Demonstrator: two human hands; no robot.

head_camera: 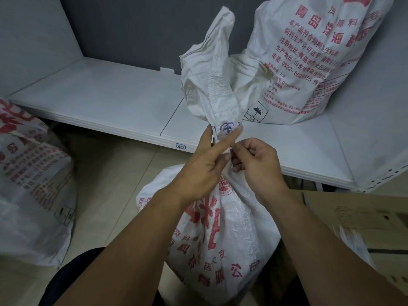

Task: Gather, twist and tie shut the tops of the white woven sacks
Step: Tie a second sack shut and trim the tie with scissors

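A white woven sack (223, 230) with red print stands on the floor in front of me. Its top is gathered into a narrow neck, and the loose cloth above it (212, 80) sticks upright. My left hand (205, 164) is at the neck with the forefinger stretched up along the cloth and the other fingers curled at the gathered part. My right hand (254, 160) pinches something small and dark at the neck, right beside the left hand's fingers; I cannot make out what it is.
A second printed sack (313, 54) stands on the low white shelf (114, 100) at the back right. A third sack (33, 186) sits on the floor at the left. A brown cardboard box (362, 219) lies at the right.
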